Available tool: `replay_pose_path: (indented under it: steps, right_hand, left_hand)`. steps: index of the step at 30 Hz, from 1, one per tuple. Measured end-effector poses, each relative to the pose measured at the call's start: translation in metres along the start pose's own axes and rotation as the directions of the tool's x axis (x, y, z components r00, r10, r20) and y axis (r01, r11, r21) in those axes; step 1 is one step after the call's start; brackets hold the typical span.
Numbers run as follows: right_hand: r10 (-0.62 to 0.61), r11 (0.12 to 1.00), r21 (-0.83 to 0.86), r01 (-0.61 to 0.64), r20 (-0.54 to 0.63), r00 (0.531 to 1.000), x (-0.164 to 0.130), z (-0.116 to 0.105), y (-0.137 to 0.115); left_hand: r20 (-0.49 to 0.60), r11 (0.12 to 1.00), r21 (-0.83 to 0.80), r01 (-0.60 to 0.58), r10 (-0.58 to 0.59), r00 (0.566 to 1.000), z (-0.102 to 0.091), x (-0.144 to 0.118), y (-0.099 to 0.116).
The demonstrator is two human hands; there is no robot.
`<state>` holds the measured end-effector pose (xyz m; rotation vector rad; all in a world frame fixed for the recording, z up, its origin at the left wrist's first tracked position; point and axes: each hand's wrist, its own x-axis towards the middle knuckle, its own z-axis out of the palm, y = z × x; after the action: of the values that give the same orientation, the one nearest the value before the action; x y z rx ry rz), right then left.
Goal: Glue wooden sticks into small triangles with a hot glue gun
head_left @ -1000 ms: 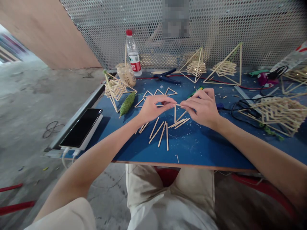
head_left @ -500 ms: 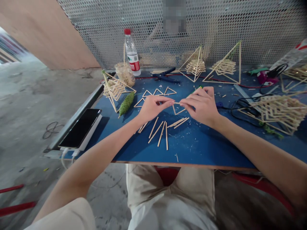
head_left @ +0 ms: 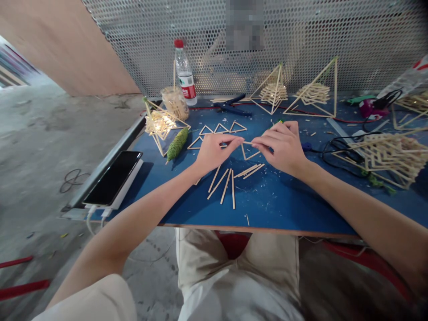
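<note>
Head view: my left hand (head_left: 212, 154) and my right hand (head_left: 282, 147) meet at the centre of the frame, just above the blue table (head_left: 284, 205). Both are closed in a fingertip pinch on the small stick triangle (head_left: 249, 151); the left takes the left end of its top stick, the right takes the right end, and the lower point of the triangle hangs toward the table between the two hands. Judged by its build, the triangle is very light and stiff along each stick but weak at the corners, so the hold belongs close to the joints, with gentle pressure and no twisting. Just below it, toward the lower centre, the loose sticks (head_left: 227, 180) lie fanned on the table. Above the left hand, three finished triangles (head_left: 220, 129) lie flat in a row. The green twine roll (head_left: 177, 145) lies left of the left hand, near a stick pyramid (head_left: 160, 125), and the water bottle (head_left: 185, 76) stands at upper left against the mesh screen (head_left: 301, 40). The phone (head_left: 112, 178) rests at the left table edge. Against the frame half a second earlier, both pinches hold the same ends, the hands sit marginally closer together, and the surrounding items are unmoved.
</note>
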<state>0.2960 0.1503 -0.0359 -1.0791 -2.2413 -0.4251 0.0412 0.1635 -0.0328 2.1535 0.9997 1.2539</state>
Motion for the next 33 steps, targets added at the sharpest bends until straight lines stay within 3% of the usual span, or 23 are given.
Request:
replay_pose_path:
  steps: [6, 17, 22, 30, 33]
  right_hand:
    - [0.039, 0.998, 0.042, -0.039, 0.004, 0.999, 0.001, -0.003, -0.001]
    - [0.02, 1.0, 0.013, -0.02, 0.005, 1.0, 0.001, -0.002, -0.001]
    - [0.022, 1.0, 0.006, -0.022, 0.015, 1.0, 0.001, -0.002, 0.001]
    - [0.109, 0.99, 0.094, -0.102, -0.078, 0.991, -0.001, -0.001, -0.001]
    - [0.102, 0.984, 0.151, -0.091, -0.065, 0.993, -0.001, 0.001, -0.002]
  left_hand:
    - [-0.043, 0.99, -0.11, 0.083, -0.088, 0.995, 0.0, 0.001, -0.003]
    - [-0.009, 0.999, -0.032, -0.003, 0.002, 1.0, 0.005, 0.002, -0.003]
    - [-0.031, 1.0, -0.012, 0.013, -0.013, 0.999, 0.008, 0.0, -0.006]
    - [-0.005, 0.992, -0.089, 0.086, -0.087, 0.996, 0.015, -0.001, -0.014]
    - [-0.017, 0.994, -0.099, 0.035, -0.037, 0.999, 0.015, -0.001, -0.011]
